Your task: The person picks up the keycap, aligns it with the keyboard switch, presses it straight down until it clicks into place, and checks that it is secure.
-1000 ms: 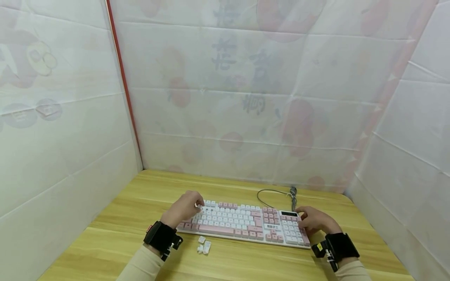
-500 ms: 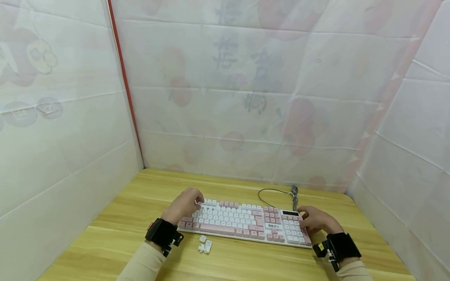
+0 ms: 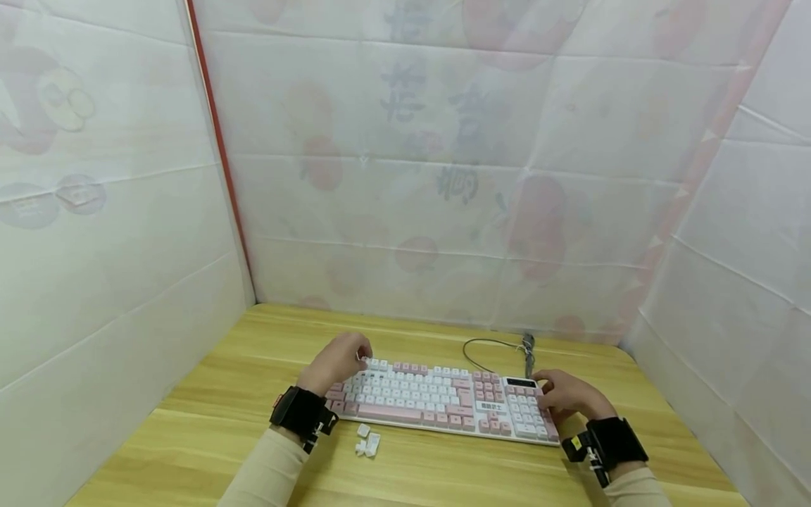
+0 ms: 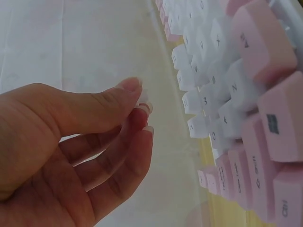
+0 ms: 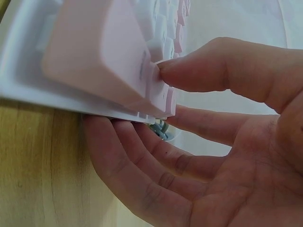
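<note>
A white and pink keyboard [image 3: 389,413] lies on the wooden table. Just above its far left corner is my left hand [image 3: 338,358]. Between thumb and index fingertip it pinches a small white piece [image 4: 144,97], apparently a keycap, mostly hidden by the fingers. My right hand [image 3: 570,394] grips the keyboard's right end. In the right wrist view its thumb [image 5: 189,73] presses on the side of the pink keys, while the other fingers [image 5: 142,189] reach along and under the edge. Dark bare spots show in the number row near the upper left.
Loose white keycaps [image 3: 372,444] lie in front of the keyboard, left of centre. Behind it, a grey cable [image 3: 528,355] is bundled on the wooden table [image 3: 209,394]. White printed sheets [image 3: 405,211] wall off the back and both sides.
My left hand has lifted away from the keys, moving toward the back and slightly right with the small white piece. The right hand keeps its hold on the keyboard.
</note>
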Tool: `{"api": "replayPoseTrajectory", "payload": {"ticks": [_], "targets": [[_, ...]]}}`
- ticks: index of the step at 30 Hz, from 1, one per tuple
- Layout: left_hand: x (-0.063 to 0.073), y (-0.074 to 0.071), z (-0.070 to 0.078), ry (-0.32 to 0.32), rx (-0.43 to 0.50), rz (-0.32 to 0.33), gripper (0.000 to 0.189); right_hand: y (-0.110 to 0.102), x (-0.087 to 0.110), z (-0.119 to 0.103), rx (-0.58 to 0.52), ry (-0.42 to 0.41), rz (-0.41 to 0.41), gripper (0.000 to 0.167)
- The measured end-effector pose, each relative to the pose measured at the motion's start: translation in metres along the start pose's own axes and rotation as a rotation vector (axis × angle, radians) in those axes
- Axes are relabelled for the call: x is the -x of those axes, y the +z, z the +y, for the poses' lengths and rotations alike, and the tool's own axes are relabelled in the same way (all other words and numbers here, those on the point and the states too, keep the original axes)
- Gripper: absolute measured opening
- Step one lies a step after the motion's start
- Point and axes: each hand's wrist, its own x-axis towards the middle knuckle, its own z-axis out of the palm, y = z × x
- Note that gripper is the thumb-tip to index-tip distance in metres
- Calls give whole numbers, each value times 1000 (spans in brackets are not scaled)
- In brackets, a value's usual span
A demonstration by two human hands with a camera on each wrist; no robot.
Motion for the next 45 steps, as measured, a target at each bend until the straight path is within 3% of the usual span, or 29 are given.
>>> {"api": "replayPoseTrajectory", "payload": {"ticks": [16,45], "targets": [[-4,6,-2,7,-36,1,18,0,-1,-1,9,6,3,70],[-7,6,-15,-68,-58,-10,18,-1,0,0,-15,-12,1,70]]}}
